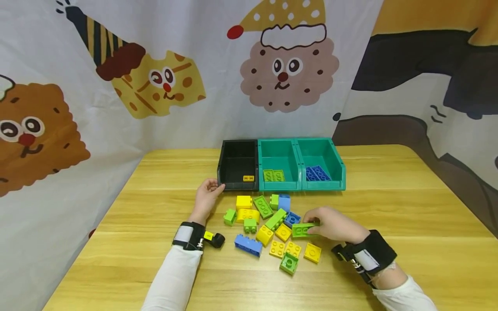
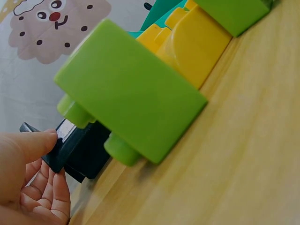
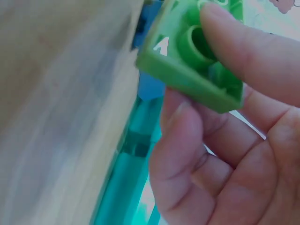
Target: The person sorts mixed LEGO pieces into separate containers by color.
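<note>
My left hand (image 1: 206, 198) holds the front left corner of the black bin (image 1: 238, 186), thumb on its rim, fingers curled below in the left wrist view. Between thumb and fingers of my right hand (image 1: 331, 223) is a green toy building brick (image 1: 300, 230), held just right of the brick pile. Its hollow underside faces the camera in the right wrist view. Loose yellow, green and blue bricks lie between the hands, among them a long blue brick (image 1: 248, 245) and a square green brick (image 1: 289, 263). A small green brick (image 2: 126, 93) looms large in the left wrist view.
Two teal bins adjoin the black one: the middle bin (image 1: 278, 186) contains green bricks (image 1: 273, 175), the right bin (image 1: 324, 185) blue bricks (image 1: 317, 173). A small yellow brick (image 1: 248, 178) lies inside the black bin. Behind the wooden table (image 1: 128, 242) hangs a printed cloth (image 1: 218, 125).
</note>
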A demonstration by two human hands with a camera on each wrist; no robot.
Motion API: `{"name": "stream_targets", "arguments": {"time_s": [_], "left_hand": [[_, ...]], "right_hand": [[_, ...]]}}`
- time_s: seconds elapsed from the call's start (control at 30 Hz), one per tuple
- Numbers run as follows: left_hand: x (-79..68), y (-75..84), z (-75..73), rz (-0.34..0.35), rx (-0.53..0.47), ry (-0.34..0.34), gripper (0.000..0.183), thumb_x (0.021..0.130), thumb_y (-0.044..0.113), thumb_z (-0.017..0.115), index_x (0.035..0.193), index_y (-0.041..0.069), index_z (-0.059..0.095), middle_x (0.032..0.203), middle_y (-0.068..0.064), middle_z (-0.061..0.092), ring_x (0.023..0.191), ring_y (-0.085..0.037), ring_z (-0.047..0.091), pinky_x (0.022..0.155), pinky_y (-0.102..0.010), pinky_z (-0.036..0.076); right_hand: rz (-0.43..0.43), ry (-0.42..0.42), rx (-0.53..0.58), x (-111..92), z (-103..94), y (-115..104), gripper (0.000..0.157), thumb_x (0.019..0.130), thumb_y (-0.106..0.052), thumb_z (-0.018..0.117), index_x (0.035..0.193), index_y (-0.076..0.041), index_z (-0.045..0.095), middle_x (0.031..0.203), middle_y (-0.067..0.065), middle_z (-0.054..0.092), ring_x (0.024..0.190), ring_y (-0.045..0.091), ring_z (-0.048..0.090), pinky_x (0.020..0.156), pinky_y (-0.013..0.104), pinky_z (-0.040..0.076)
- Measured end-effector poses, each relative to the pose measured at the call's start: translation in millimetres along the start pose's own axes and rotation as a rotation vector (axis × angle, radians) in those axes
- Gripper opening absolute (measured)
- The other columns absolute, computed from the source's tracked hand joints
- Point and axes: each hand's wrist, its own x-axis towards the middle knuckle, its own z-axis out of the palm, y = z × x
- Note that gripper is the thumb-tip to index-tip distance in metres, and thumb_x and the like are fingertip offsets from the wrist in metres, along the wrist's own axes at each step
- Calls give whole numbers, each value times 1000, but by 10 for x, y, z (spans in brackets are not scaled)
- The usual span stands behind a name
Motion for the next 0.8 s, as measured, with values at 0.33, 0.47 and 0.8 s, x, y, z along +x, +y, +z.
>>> {"name": "stream_targets", "arguments": {"time_s": [0.33,0.47,0.8], "left_hand": [[1,3,18,-12,11,5,24,88,13,66,106,1,57,101,-11,57,89,-19,50,77,-24,41],[14,-5,9,-15,17,5,24,88,14,66,106,1,57,101,-10,57,90,-19,50,77,-24,41],[1,-2,5,-13,18,3,24,87,13,67,106,0,57,100,-10,56,90,-20,50,77,-24,41]], "right_hand": [[-8,140,-2,65,-193,-63,17,83,-9,71,100,-5,69,90,1,68,76,10,56,70,28,51],[-17,273,-23,177,-303,-110,18,82,-10,72,100,-5,68,84,0,65,71,10,54,63,25,47],[76,407,4,672,-584,-172,22,89,-11,63,107,-2,56,83,12,64,60,18,47,59,31,40]]}}
